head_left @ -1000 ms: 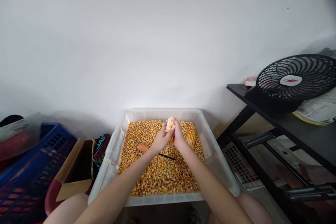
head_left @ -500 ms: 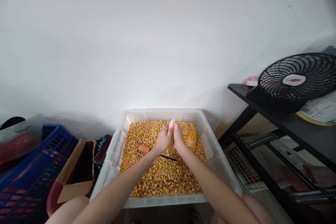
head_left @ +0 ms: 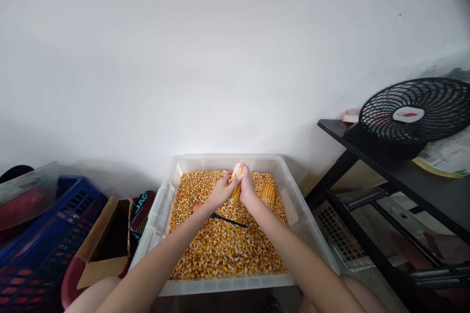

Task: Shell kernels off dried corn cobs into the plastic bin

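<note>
Over the bin's (head_left: 161, 205) far edge, my left hand (head_left: 220, 190) and right hand (head_left: 248, 190) both closed on one corn cob (head_left: 237, 173), above loose kernels (head_left: 223, 249).

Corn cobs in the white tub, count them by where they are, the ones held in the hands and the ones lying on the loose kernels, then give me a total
Held: 1, the partly stripped cob in the grip of the left hand and right hand.
Lying on the kernels: 1, the full cob right of the hands.
Total: 2 cobs in the tub.
</note>
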`<state>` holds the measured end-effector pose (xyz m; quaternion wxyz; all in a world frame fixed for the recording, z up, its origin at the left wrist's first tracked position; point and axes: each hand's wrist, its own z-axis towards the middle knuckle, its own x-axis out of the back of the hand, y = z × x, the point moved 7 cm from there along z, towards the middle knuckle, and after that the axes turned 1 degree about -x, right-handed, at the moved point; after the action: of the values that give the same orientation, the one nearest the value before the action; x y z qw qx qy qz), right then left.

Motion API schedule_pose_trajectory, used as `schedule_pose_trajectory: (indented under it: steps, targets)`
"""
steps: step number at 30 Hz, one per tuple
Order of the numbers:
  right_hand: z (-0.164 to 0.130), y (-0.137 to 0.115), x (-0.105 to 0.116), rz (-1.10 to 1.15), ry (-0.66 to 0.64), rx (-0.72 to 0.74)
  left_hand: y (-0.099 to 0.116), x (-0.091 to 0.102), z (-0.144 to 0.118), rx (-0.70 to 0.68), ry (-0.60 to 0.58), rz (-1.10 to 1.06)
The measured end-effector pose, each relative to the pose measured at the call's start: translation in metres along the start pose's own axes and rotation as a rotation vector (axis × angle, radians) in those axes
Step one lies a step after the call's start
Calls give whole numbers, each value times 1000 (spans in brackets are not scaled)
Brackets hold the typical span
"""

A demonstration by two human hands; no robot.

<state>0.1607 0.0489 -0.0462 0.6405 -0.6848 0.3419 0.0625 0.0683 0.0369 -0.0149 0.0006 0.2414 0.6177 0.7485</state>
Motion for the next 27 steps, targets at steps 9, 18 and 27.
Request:
schedule_pose_trajectory:
  steps: [9, 18, 27]
  targets:
    - [-2, 13, 1, -82, 32, -2, -10, -2, -9, -80, -37, 79]
    - [-12, 3, 11, -51, 103, 40, -6, -9, -13, -85, -64, 163]
    - [-12, -4, 2, -84, -36, 12, -13, -8, -12, -142, -119, 122]
